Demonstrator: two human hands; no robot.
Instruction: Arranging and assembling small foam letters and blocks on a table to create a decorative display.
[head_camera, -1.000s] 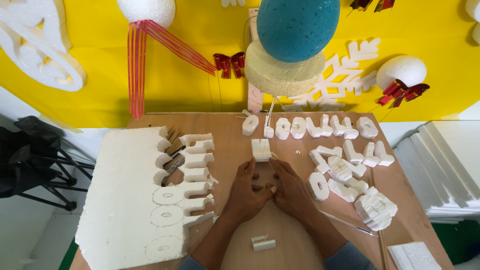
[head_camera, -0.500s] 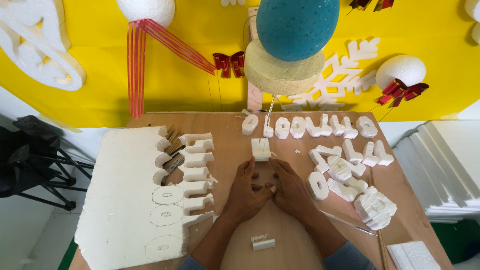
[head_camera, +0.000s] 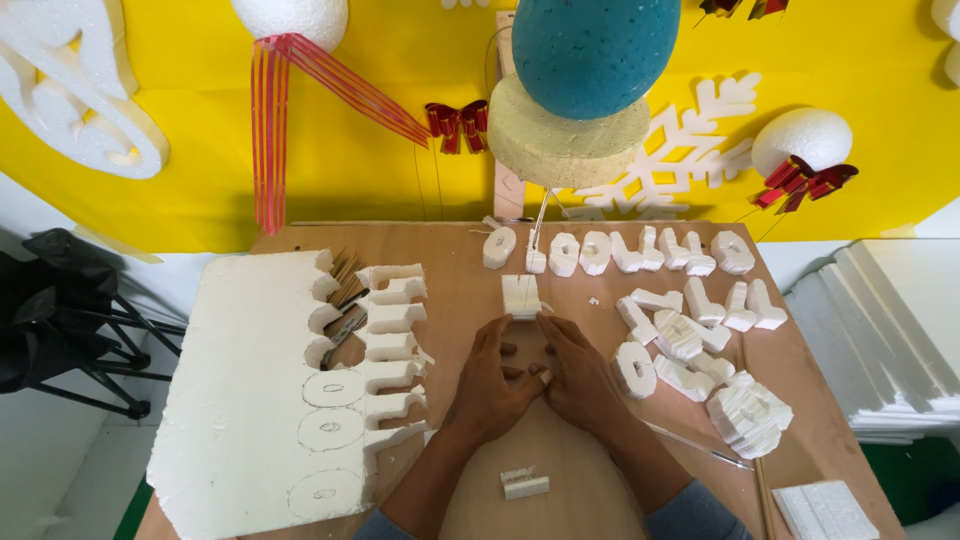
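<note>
Both my hands rest close together on a wooden table (head_camera: 470, 260). My left hand (head_camera: 492, 382) and my right hand (head_camera: 577, 375) reach with their fingertips to a small white foam block (head_camera: 520, 296) just beyond them. The fingertips touch its near edge from either side. The thumbs meet in the middle near a small gap. A thin wire (head_camera: 541, 215) rises just behind the block towards the foam stand above.
A large foam sheet (head_camera: 260, 390) with cut-out notches and drawn ovals lies at the left. Several cut foam letters (head_camera: 690, 320) lie at the right, more in a row (head_camera: 620, 250) at the back. A small foam scrap (head_camera: 524, 484) lies near me. Stacked foam sheets (head_camera: 890, 330) stand off the right edge.
The foam block and my fingertips have shifted slightly; otherwise the hands stay in the same place.
</note>
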